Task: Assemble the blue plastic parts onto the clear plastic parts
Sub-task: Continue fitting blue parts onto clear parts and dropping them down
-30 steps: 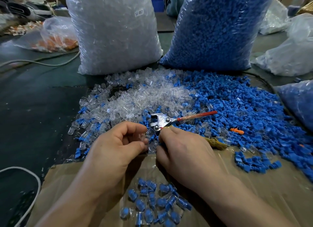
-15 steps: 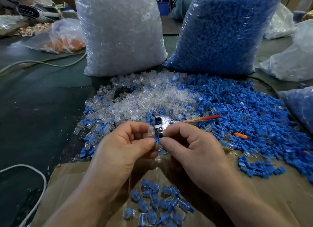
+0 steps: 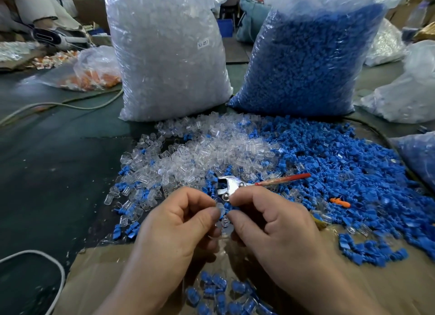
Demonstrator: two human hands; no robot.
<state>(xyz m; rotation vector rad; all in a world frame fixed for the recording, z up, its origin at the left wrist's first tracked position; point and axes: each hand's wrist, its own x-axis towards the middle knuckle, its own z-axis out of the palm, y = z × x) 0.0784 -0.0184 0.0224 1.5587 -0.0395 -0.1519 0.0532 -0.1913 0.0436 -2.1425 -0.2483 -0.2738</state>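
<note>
Brown cardboard sheet (image 3: 353, 279) is seen laid over a dark work surface. At its far edge a small clear plastic part (image 3: 221, 208) is pinched between thumb and forefinger of the left hand (image 3: 179, 225), its long axis apparently running near to far. Just right of it, the curled fingertips of the right hand (image 3: 270, 223) are closed together. Blue is glimpsed there, but whether a part is held cannot be told. Both hands are equally near, so the join is judged to need only a short push leftward. Finished blue-filled clear pieces (image 3: 221, 293) are piled nearer. Metal pliers with a red handle (image 3: 229, 185), a heap of loose clear parts (image 3: 211, 147) and a heap of loose blue parts (image 3: 341, 161) lie beyond.
</note>
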